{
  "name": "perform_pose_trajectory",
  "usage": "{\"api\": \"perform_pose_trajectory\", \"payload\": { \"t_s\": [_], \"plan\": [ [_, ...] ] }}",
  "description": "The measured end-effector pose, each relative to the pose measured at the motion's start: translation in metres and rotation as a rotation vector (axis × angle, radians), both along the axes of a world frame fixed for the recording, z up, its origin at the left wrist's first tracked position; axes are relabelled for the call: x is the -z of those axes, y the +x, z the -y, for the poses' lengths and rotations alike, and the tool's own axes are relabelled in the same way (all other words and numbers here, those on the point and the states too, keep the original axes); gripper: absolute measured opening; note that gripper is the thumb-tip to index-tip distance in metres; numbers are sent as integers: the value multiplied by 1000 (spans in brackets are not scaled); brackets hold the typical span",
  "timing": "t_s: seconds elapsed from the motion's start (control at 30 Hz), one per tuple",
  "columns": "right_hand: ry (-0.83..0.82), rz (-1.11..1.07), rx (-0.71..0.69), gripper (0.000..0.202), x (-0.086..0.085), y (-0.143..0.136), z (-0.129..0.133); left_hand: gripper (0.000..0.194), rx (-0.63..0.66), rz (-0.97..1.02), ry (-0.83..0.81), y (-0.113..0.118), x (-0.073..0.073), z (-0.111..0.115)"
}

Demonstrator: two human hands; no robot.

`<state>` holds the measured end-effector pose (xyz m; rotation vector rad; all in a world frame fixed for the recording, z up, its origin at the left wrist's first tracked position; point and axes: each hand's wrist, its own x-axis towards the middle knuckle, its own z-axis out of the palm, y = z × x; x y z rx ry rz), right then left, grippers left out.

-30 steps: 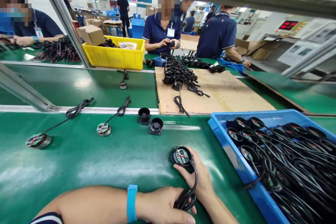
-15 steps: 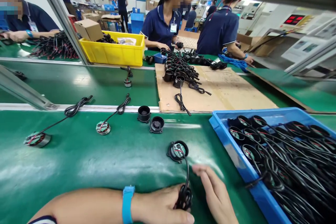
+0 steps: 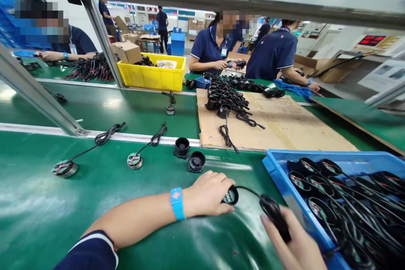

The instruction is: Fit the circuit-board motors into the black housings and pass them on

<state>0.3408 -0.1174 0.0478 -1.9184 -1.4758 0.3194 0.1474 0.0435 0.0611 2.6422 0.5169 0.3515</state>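
Observation:
My left hand (image 3: 207, 194), with a blue wristband, is closed around a round black motor housing (image 3: 233, 196); a green circuit board shows inside it. From the housing a black cable runs right to a coiled cable bundle (image 3: 274, 215), which my right hand (image 3: 295, 236) grips. Two black housings (image 3: 196, 162) stand just beyond my left hand. Farther left lie two motor cores with boards, one nearer (image 3: 135, 161) and one at the far left (image 3: 65, 169), each trailing a looped black cable. The undersides of the held parts are hidden.
A blue tray (image 3: 272, 164) full of cabled housings stands at the right, close to my right hand. Cardboard (image 3: 284, 122) bearing more housings lies ahead. A yellow bin (image 3: 152, 78) and metal frame posts (image 3: 34, 88) stand beyond. Several co-workers sit or stand across the bench.
My left hand has let go of the cable coil and moved forward onto the housing. My right hand, empty before, has taken the coil and drawn it right. The view has shifted.

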Motion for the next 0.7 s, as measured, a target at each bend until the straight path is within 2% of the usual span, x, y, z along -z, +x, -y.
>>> {"api": "perform_pose_trajectory", "payload": {
  "t_s": [0.03, 0.07, 0.13, 0.23, 0.3, 0.37, 0.4, 0.5, 0.53, 0.6, 0.63, 0.7],
  "plan": [
    [51, 56, 20, 37, -13, 14, -27, 61, -13, 23, -21, 1, -7, -6],
    [27, 117, 23, 44, -23, 24, -57, 60, -38, 60, -41, 2, -16, -14],
    [-70, 211, 62, 52, -31, 35, -120, 55, -115, 136, -59, 0, -35, -37],
    [-127, 267, 45, 58, -21, 32, -200, 50, -222, 158, 3, -1, -57, -92],
    [-189, 327, 34, 55, -12, 31, -234, 52, -269, 121, 46, 1, -62, -134],
    [-245, 409, 19, 44, -14, 39, -254, 56, -300, 89, 63, 6, -60, -176],
    [-257, 456, 12, 38, -20, 48, -262, 56, -310, 74, 67, 11, -58, -194],
    [-194, 621, 32, 27, -55, 85, -279, 60, -312, 42, 68, 33, -48, -241],
    [-145, 678, 62, 27, -69, 98, -285, 62, -312, 37, 65, 43, -46, -253],
    [-39, 775, 143, 41, -89, 120, -296, 59, -326, 33, 56, 66, -40, -271],
    [4, 809, 182, 48, -94, 128, -302, 54, -340, 32, 52, 78, -38, -278],
    [53, 841, 252, 54, -92, 137, -311, 45, -374, 27, 45, 95, -32, -289]
  ]
}}
